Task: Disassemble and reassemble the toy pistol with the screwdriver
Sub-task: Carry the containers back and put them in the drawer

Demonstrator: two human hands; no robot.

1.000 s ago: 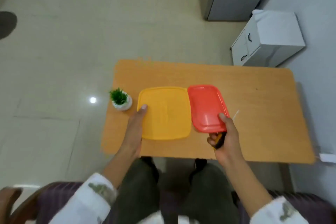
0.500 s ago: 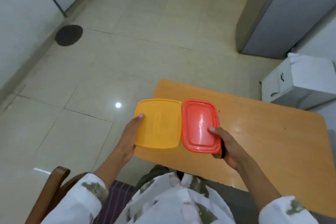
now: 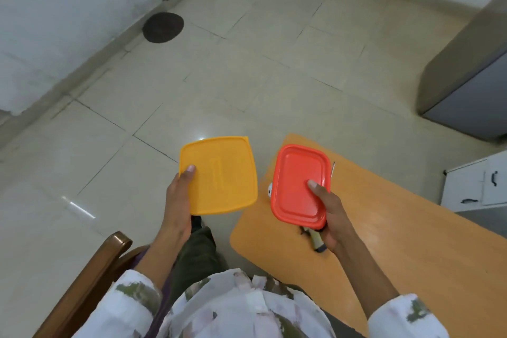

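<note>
My left hand [image 3: 177, 207] holds a yellow square lid [image 3: 219, 174] by its near left edge, out past the table's left end and over the floor. My right hand [image 3: 330, 212] grips a red rectangular lid [image 3: 300, 185] with the thumb on top, above the table's left corner. The same hand also holds a screwdriver [image 3: 318, 243]; its yellow-and-black handle sticks out below the palm and its thin metal shaft shows beyond the red lid's far right edge. The toy pistol is not visible.
The orange wooden table [image 3: 384, 241] runs to the right. A small white pot [image 3: 270, 190] peeks out under the red lid. A wooden chair arm [image 3: 90, 280] is at lower left. A grey cabinet [image 3: 466, 90] and a white drawer unit [image 3: 477, 184] stand at the right.
Both lids have been lifted off the table and moved apart. The yellow lid has swung left over the floor, and the view has turned left.
</note>
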